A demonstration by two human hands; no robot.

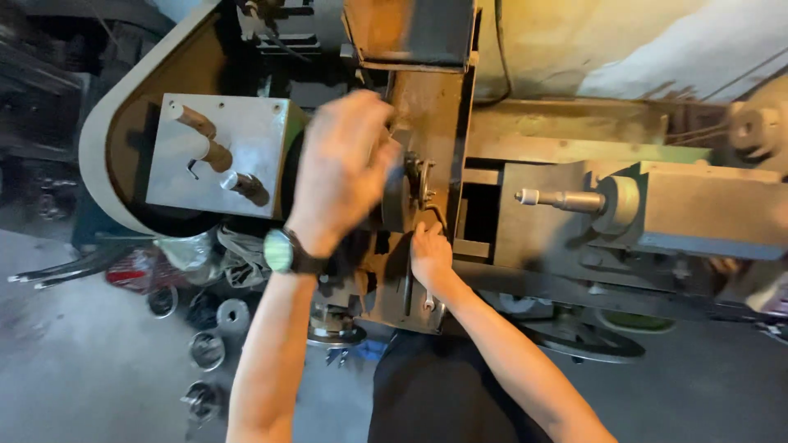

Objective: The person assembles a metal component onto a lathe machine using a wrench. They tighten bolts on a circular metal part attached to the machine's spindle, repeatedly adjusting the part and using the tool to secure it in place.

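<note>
A view looking down on a worn metal lathe [574, 148] in a dim workshop. At far left, round metal parts [205, 349] lie scattered on the grey floor [74, 361]. Above them sits the lathe's grey headstock box [217, 156] with three brown-handled levers [217, 154] sticking out. Next, the left hand [341, 168], a watch [283, 250] on its wrist, reaches up over the dark round chuck [398, 197] at the middle of the machine; the hand is blurred and seen from the back, so it is not possible to tell whether its fingers grip anything. Just right and lower, the right hand [431, 254] rests curled against the rusty metal below the chuck; what it holds is hidden. Farther right, well apart from both hands, the tailstock [698, 209] points its silver spindle [558, 199] toward the chuck.
</note>
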